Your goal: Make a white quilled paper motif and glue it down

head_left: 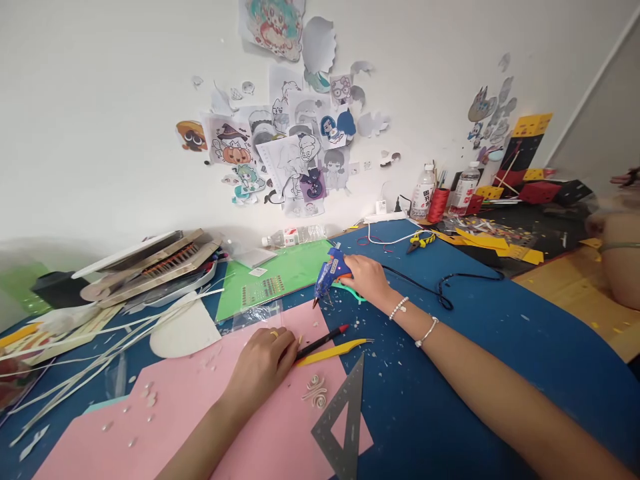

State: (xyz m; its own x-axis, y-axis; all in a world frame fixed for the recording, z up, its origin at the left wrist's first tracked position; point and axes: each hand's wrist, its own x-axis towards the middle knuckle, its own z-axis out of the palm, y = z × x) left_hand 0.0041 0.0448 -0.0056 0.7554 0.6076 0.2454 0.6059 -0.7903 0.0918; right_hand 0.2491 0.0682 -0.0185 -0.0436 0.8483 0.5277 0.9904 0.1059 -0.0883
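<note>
My right hand (pixel 367 280), with two bracelets at the wrist, is wrapped round the handle of a blue hot glue gun (pixel 327 275). Its dark nozzle points down above the edge of a pink sheet (pixel 190 427). On that sheet rests my left hand (pixel 265 357), fingers curled under and mostly hidden; what they hold, if anything, cannot be seen. Close by its fingertips lie a black pen with a red end (pixel 323 341) and yellow tweezers (pixel 333 352). A coiled cream scroll ornament (pixel 315 392) lies to the right, beside a grey set square (pixel 325 427).
Cream strips (pixel 110 337) and a stack of boards (pixel 150 267) are at left. Behind stand a green sheet (pixel 300 263) and a lying bottle (pixel 300 235). The black cord (pixel 443 290) trails right, near pliers (pixel 421 241). Another person's arm (pixel 620 257) shows at far right.
</note>
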